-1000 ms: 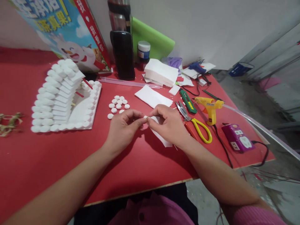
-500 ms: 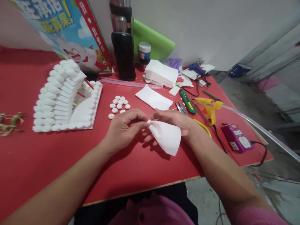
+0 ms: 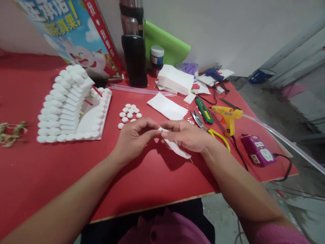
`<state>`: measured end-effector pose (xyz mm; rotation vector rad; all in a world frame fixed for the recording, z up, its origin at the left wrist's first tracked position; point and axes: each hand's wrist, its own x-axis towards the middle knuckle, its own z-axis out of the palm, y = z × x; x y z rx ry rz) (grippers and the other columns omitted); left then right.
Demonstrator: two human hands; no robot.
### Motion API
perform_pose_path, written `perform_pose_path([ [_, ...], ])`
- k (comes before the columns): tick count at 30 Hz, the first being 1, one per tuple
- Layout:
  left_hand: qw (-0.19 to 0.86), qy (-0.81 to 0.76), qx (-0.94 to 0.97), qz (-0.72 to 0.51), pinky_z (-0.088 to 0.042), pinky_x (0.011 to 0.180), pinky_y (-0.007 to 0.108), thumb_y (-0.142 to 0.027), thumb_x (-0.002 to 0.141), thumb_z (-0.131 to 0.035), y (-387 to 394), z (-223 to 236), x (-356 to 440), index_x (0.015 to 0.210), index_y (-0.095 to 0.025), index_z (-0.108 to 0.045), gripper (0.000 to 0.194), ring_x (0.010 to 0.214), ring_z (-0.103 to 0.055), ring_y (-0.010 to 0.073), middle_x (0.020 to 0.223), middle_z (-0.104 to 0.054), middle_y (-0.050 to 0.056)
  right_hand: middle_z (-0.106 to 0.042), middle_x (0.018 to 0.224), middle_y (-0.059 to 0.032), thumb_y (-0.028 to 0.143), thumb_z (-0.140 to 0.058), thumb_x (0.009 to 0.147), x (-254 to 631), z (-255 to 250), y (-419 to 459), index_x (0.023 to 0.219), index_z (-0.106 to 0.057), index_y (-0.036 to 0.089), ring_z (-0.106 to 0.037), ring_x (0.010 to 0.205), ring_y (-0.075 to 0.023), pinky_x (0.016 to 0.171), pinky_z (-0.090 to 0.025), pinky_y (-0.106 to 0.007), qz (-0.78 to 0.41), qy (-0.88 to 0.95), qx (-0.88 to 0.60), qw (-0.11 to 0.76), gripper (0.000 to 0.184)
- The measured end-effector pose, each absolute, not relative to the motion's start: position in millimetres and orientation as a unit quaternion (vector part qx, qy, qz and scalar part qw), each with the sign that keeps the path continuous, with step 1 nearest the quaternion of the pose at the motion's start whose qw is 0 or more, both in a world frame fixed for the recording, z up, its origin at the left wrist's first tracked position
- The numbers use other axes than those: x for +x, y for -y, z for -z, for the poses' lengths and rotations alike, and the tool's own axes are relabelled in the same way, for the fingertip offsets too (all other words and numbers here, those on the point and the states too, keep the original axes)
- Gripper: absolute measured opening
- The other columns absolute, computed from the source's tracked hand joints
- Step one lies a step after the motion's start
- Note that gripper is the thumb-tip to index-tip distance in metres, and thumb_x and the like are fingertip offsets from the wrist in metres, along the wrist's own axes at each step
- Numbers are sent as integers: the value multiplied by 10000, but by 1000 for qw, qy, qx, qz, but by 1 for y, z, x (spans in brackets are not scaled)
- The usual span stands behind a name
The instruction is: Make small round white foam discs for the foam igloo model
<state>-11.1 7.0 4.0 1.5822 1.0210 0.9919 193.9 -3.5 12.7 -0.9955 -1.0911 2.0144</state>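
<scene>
Both my hands meet over the middle of the red table [image 3: 50, 169]. My left hand [image 3: 133, 139] pinches the tip of a white paper piece [image 3: 176, 148] between thumb and fingers. My right hand [image 3: 189, 135] grips the same paper, which curls down below its fingers. Just beyond my left hand lie several small white rolled discs [image 3: 129, 113]. A white model house [image 3: 72, 106] covered with such discs stands at the left.
Yellow-handled scissors [image 3: 212, 132], a green utility knife [image 3: 203, 110], a yellow glue gun [image 3: 227, 117] and a purple power strip [image 3: 257, 149] lie to the right. A flat white sheet [image 3: 167, 106], a paper stack [image 3: 175, 79], a dark flask [image 3: 134, 51] and a poster [image 3: 73, 34] stand behind.
The paper hung wide open from my right hand half a second ago; now it is folded narrower under the fingers. Both hands stay pinched together at the same spot.
</scene>
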Motion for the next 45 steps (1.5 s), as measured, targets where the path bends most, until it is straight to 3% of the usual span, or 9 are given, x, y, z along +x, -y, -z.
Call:
perform_pose_path([
  [4, 530, -443, 592, -416, -569, 617, 279, -262, 788, -812, -8, -1, -9, 797, -189, -757, 92, 636, -691, 170, 735, -754, 33, -754, 818, -26, 337, -889, 757, 188, -11, 6, 912, -679, 169, -668, 721, -140, 660, -507, -263, -652, 481, -451, 374, 310],
  [10, 575, -455, 523, -435, -561, 553, 280, -255, 753, -834, -7, 4, -5, 797, -173, -750, 125, 574, -666, 161, 709, -731, 27, -717, 725, -2, 241, -762, 823, 180, -9, 15, 766, -656, 186, -584, 634, -121, 592, -416, -253, -397, 616, -549, 402, 132],
  [14, 534, -462, 538, -460, -557, 626, 269, -230, 737, -844, -6, 2, -4, 764, -184, -766, 94, 636, -666, 147, 725, -744, 27, -711, 702, -4, 346, -732, 880, 178, -12, 17, 790, -684, 184, -570, 588, -116, 552, -411, -249, -449, 604, -521, 403, 192],
  [22, 491, -461, 567, -474, -563, 615, 285, -235, 749, -840, -3, -4, -3, 695, -207, -762, 98, 644, -667, 162, 706, -732, 21, -653, 673, 16, 342, -737, 850, 177, -13, 16, 783, -679, 184, -509, 579, -102, 533, -383, -238, -463, 588, -519, 413, 181],
  [31, 525, -443, 553, -471, -593, 664, 277, -244, 777, -843, 0, 0, -3, 788, -196, -784, 77, 691, -708, 162, 782, -765, 31, -655, 644, 22, 270, -734, 820, 173, -14, 15, 736, -710, 186, -495, 557, -99, 515, -375, -236, -435, 576, -540, 432, 121],
  [36, 511, -458, 554, -472, -586, 664, 269, -280, 812, -811, 4, 4, 1, 843, -194, -769, 100, 720, -704, 163, 832, -765, 39, -636, 609, 29, 256, -753, 793, 174, -17, 15, 729, -722, 171, -461, 505, -83, 477, -354, -230, -483, 532, -540, 437, 111],
  [40, 409, -460, 615, -493, -588, 734, 302, -268, 843, -770, 5, 4, 1, 838, -211, -752, 60, 788, -701, 184, 859, -764, 38, -603, 590, 35, 303, -802, 776, 173, -16, 16, 719, -712, 174, -462, 513, -87, 479, -361, -232, -493, 524, -527, 452, 167],
  [45, 237, -423, 717, -500, -572, 829, 359, -234, 913, -699, 5, 7, 0, 811, -232, -744, 111, 876, -713, 218, 872, -776, 55, -676, 675, -2, 353, -774, 847, 169, -11, 18, 789, -743, 184, -553, 601, -122, 541, -430, -251, -439, 565, -529, 456, 181],
])
